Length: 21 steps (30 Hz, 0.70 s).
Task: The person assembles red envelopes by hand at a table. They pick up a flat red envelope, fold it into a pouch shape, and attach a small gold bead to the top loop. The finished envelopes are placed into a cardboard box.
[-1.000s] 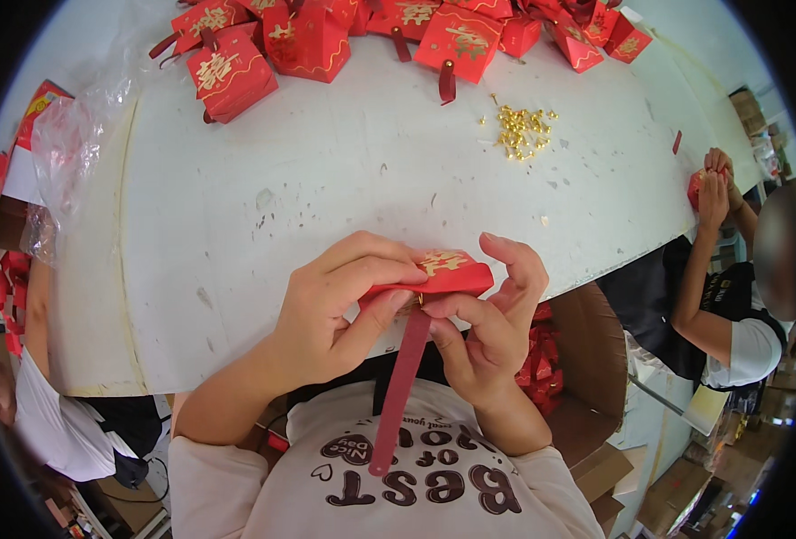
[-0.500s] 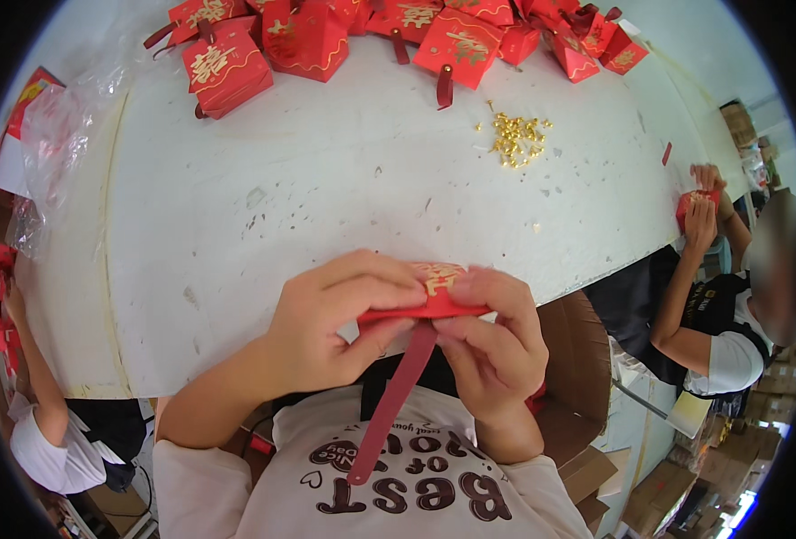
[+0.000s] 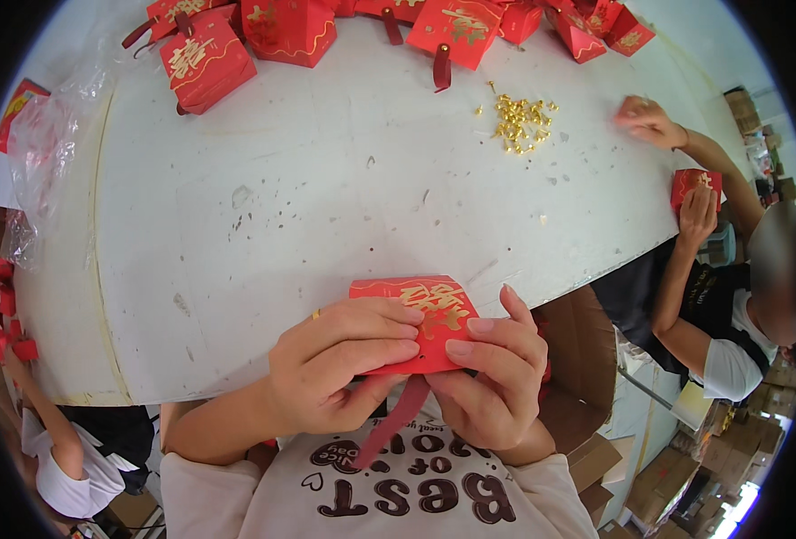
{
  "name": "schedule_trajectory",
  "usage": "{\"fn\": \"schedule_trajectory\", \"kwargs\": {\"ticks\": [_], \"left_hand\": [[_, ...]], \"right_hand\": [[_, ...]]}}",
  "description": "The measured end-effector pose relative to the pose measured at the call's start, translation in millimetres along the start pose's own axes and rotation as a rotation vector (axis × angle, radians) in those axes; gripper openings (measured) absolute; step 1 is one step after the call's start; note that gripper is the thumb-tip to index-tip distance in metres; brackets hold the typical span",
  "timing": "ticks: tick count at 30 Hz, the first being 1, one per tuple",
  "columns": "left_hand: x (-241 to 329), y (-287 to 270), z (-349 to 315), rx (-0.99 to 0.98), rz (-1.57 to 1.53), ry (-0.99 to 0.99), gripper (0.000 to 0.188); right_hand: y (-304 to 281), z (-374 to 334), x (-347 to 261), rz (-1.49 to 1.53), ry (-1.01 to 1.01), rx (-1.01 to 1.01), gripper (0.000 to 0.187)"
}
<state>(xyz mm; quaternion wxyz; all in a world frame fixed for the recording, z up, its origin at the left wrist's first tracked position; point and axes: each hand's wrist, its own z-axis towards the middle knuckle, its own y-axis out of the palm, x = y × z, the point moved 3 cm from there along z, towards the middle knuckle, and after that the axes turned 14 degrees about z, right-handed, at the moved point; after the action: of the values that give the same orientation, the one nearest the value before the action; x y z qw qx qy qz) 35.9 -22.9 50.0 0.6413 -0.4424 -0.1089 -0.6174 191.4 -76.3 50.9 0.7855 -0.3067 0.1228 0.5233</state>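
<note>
Over the near table edge, a red gift box (image 3: 438,337) with gold markings is tilted up between my two hands. My left hand (image 3: 339,359) grips its left side, fingers on the top face and thumb below. My right hand (image 3: 496,377) pinches the right near corner, index finger raised. A small dark hole shows at the box's near edge. From under that edge a dark red strap (image 3: 393,427) hangs down toward my shirt, passing between my hands. Finger and thumb hide where the strap meets the box.
A pile of gold fasteners (image 3: 522,124) lies on the white table (image 3: 281,180). Several red boxes (image 3: 290,31) with straps line the far edge. Clear plastic wrap (image 3: 43,171) is at left. One co-worker's hand (image 3: 651,121) reaches over the table at right; another co-worker's arm (image 3: 43,409) is at left.
The box has tilted so more of its gold-marked top shows, and my hands sit slightly lower. The strap's free end swung upward. The right co-worker's one hand moved from their box onto the table.
</note>
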Motion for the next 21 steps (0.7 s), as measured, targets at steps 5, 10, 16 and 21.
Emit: {"fn": "schedule_trajectory", "kwargs": {"ticks": [5, 10, 16, 21], "left_hand": [[1, -2, 2, -0.070, 0.012, 0.049, 0.027], [-1, -2, 4, -0.119, -0.030, 0.003, 0.023], [-4, -1, 3, -0.086, -0.044, 0.046, 0.021], [-3, 3, 2, -0.058, -0.067, 0.066, 0.020]], "right_hand": [[0, -3, -3, 0.074, 0.050, -0.003, 0.020], [-2, 0, 4, 0.201, 0.074, -0.032, 0.020], [2, -4, -5, 0.143, 0.113, 0.000, 0.019], [1, -9, -7, 0.080, 0.052, -0.017, 0.021]]}}
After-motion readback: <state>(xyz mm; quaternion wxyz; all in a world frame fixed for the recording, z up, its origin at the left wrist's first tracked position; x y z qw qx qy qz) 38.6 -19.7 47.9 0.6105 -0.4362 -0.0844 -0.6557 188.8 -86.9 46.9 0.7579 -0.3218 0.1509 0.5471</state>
